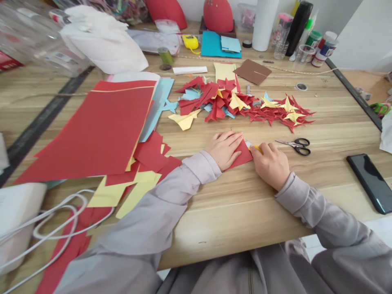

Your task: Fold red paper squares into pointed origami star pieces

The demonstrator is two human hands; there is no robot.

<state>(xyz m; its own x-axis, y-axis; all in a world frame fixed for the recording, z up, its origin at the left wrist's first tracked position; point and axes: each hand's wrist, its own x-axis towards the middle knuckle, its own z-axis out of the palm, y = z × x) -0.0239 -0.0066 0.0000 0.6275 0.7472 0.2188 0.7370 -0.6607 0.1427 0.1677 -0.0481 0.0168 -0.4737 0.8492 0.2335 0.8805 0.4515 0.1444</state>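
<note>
My left hand (225, 149) lies flat on a small piece of red paper (241, 156), fingers stretched out and covering part of it. At the paper's right edge, my right hand (271, 164) is closed around a yellow utility knife (256, 148). The knife's pale front end touches or lies just over the paper; its handle is mostly hidden in my fingers. Black-handled scissors (297, 145) rest to the right of that hand. Behind both hands stretches a heap of folded red, yellow and blue paper pieces (219, 98), some shaped like stars.
Large red sheets (101, 130) are stacked at the left, with yellow and red offcuts (137, 188) beside them. White cables (73, 212) loop at the lower left. A black phone (370, 181) lies at right. Paint bottles (324, 51) and a white cylinder (265, 24) stand at the back.
</note>
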